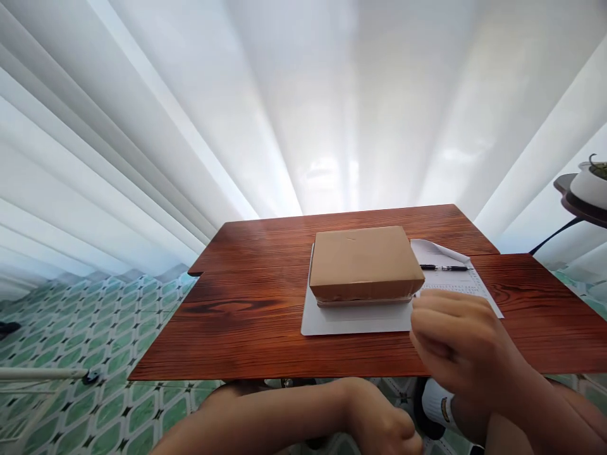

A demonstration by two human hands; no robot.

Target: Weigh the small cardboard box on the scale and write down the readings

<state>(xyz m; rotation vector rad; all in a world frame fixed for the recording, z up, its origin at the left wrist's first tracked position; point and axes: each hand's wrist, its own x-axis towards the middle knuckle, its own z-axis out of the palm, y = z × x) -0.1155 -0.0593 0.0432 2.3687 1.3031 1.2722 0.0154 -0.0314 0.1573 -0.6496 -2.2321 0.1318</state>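
My right hand [455,338] is closed in a loose fist over the front edge of the table, close to the papers, with nothing visible in it. Lower down, in front of the table edge, my left hand [386,423] has its fingers curled downward, and their inner side is hidden. A closed brown cardboard box [365,259] lies flat, just beyond and left of my right hand. Beneath it is a white flat board or sheet [353,320]. Printed paper [450,284] lies to the right of the box, one corner lifted, with a black pen [444,268] across it.
The dark reddish wooden table [246,316] has stepped ends. White curtains [332,114] hang behind it. A white plant pot [590,186] stands on a dark stand at far right. A pale metal frame [42,374] rests on the green tiled floor [118,335].
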